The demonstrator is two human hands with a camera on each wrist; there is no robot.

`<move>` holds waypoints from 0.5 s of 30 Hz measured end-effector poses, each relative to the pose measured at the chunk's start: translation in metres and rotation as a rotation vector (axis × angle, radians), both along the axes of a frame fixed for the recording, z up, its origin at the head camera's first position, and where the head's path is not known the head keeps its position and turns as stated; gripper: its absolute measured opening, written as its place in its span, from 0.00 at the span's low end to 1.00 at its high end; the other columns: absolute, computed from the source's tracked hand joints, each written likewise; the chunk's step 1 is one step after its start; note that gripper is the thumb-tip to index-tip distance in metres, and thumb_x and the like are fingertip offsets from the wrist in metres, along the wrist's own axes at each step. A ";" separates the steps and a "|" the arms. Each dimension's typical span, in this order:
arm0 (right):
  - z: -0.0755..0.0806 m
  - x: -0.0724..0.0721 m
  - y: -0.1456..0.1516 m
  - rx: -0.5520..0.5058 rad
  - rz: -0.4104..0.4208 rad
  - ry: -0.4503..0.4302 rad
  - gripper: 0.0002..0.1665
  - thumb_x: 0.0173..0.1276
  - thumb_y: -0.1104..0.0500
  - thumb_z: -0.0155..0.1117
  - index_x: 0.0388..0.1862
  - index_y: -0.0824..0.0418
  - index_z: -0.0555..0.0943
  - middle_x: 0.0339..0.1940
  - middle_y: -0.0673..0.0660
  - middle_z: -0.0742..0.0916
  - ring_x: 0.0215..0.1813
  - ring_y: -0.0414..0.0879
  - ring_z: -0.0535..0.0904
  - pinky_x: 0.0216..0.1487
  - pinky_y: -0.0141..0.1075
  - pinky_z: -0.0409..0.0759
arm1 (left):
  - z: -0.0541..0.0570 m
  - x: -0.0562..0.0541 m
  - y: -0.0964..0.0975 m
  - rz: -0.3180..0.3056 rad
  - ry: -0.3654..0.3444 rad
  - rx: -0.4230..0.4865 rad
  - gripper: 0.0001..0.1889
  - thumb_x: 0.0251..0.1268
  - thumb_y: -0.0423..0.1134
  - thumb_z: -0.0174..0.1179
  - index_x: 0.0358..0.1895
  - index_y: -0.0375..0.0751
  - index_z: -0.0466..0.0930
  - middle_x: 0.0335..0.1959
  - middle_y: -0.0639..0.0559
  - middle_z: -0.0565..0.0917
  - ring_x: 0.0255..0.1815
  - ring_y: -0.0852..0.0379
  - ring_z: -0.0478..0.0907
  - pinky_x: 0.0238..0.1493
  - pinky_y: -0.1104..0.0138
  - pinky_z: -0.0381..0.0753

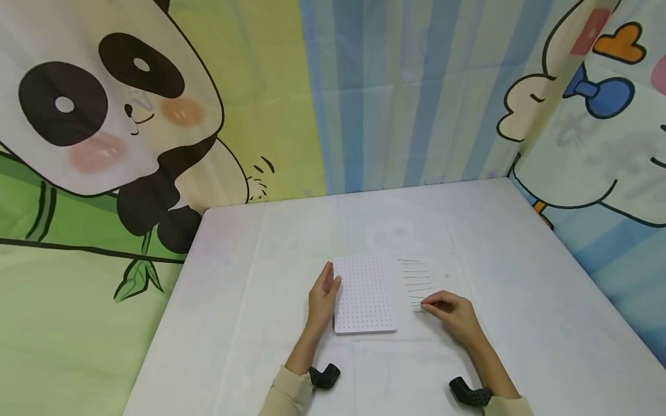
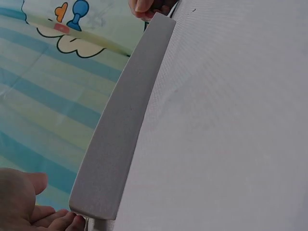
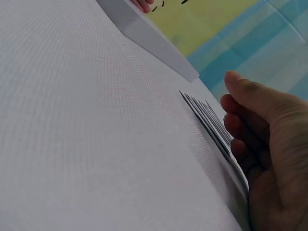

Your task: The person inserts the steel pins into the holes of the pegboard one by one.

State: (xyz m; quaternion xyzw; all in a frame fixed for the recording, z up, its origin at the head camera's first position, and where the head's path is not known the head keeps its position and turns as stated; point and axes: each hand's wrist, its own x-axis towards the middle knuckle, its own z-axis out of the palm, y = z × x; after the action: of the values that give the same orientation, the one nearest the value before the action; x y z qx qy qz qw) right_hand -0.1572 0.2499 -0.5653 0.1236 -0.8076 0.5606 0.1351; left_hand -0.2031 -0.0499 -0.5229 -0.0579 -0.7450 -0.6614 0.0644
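A white board (image 1: 363, 296) with rows of small holes lies flat on the table. Along its left edge rests my left hand (image 1: 322, 294), fingers extended; in the left wrist view the hand (image 2: 29, 207) touches the board's far end, thumb raised. To the right of the board lies a column of several thin, dark, pointed metal rods (image 1: 415, 271). My right hand (image 1: 454, 315) is over the near rods, thumb and index tips close together. In the right wrist view the hand (image 3: 274, 139) has loosely bent fingers beside the rods (image 3: 207, 120), with no rod visible between thumb and index.
A white cloth covers the table (image 1: 224, 323). Behind it hangs a printed curtain (image 1: 260, 115) with a panda and blue stripes, and another cartoon print on the right. Black wrist devices (image 1: 325, 377) sit on both forearms.
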 end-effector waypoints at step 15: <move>-0.002 -0.002 -0.003 0.265 0.003 0.146 0.09 0.47 0.65 0.74 0.26 0.52 0.85 0.29 0.42 0.83 0.33 0.37 0.75 0.32 0.21 0.73 | -0.038 -0.015 -0.002 -0.018 -0.010 -0.018 0.30 0.67 0.37 0.53 0.68 0.32 0.55 0.70 0.41 0.57 0.69 0.54 0.55 0.66 0.71 0.58</move>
State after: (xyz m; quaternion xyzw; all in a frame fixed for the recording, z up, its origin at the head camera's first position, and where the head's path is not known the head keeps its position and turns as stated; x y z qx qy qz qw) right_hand -0.1595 0.2467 -0.5677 0.1820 -0.8624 0.4387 0.1751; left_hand -0.2184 -0.0516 -0.5605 -0.0617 -0.7507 -0.6556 0.0542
